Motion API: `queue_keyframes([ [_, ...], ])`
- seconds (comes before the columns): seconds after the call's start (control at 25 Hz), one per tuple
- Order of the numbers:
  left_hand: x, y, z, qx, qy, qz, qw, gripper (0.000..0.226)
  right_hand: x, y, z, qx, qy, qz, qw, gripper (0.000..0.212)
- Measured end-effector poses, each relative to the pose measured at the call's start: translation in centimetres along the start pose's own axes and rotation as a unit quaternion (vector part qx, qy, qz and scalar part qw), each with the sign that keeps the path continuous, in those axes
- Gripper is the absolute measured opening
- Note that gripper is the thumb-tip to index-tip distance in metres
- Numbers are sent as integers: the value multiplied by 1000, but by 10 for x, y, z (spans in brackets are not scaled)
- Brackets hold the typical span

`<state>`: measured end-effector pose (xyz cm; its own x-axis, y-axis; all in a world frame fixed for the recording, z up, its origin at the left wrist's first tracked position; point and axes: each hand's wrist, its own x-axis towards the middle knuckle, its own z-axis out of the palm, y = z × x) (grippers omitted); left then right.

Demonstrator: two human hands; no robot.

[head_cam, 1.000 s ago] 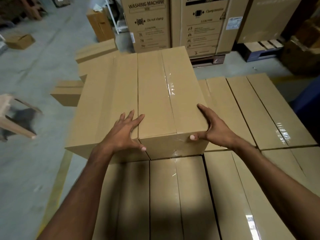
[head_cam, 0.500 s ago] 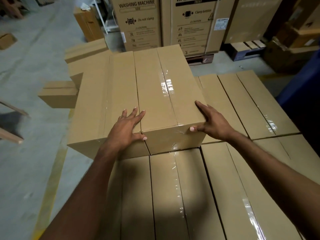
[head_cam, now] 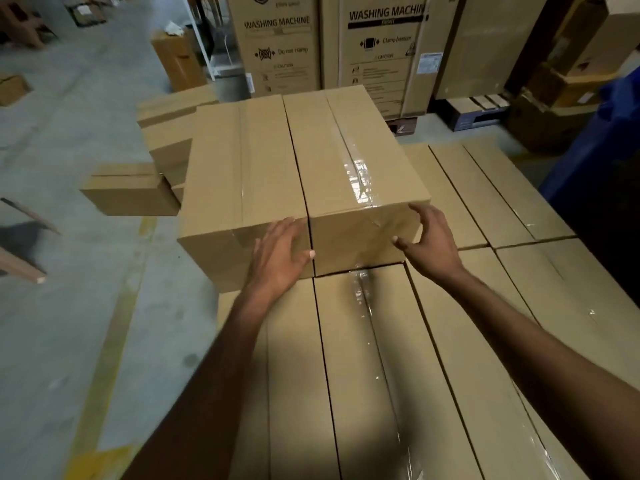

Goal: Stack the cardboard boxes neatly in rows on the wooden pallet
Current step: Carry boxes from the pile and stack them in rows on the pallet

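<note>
Hands slid off the box tops onto the near faces since 1 s ago.
L hand (head_cam: 280,251) flat, fingers straight, pressing front of left top box (head_cam: 242,174) by the seam w/ right top box (head_cam: 356,161). R hand (head_cam: 429,237) has fingers spread wide at that box's near-right corner, thumb on front, not clamped. Both boxes touch, resting on bottom layer (head_cam: 381,358); pallet hidden. Prob. a final squaring push, so 2nd tier is begun.

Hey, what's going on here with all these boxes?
A person is stacking cardboard boxes. Two upper boxes sit side by side on a lower layer of boxes. The left hand lies flat on the near face of the left upper box; the right hand cups the near right corner of the right upper box. The pallet is hidden.
</note>
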<state>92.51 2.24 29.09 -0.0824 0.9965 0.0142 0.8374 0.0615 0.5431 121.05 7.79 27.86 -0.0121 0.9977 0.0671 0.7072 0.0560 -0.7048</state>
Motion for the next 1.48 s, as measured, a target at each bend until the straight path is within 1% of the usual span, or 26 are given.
queue_keyframes([
  [0.12, -84, 5, 3, -106, 45, -12, 993, 62, -80, -12, -5, 104, 12, 25, 994, 62],
  [0.24, -182, 17, 6, -172, 84, -7, 981, 53, -177, -21, -12, 176, -10, 25, 984, 51],
  [0.4, -305, 29, 5, -281, 78, -36, 956, 45, -307, -34, -22, 228, -46, 55, 971, 39],
  [0.52, -380, 36, -7, -330, 67, -49, 940, 42, -389, -50, -23, 245, -78, 80, 963, 33],
  [0.64, -438, 29, -32, -355, 89, -55, 929, 38, -458, -80, -15, 284, -84, 103, 950, 31],
  [0.84, -507, -37, -73, -368, 128, -82, 917, 37, -542, -148, 42, 339, -90, 115, 930, 29],
  [0.96, -533, -100, -116, -381, 141, -81, 910, 36, -572, -210, 100, 350, -94, 121, 924, 28],
  [1.04, -538, -150, -150, -385, 148, -77, 908, 34, -580, -258, 144, 365, -79, 114, 921, 27],
  [1.2, -538, -238, -225, -394, 183, -101, 895, 28, -583, -353, 219, 392, -65, 97, 913, 29],
  [1.32, -523, -285, -270, -418, 205, -113, 878, 26, -569, -403, 249, 394, -73, 83, 912, 30],
  [1.48, -470, -333, -308, -441, 206, -102, 867, 27, -516, -444, 284, 390, -46, 73, 917, 28],
])
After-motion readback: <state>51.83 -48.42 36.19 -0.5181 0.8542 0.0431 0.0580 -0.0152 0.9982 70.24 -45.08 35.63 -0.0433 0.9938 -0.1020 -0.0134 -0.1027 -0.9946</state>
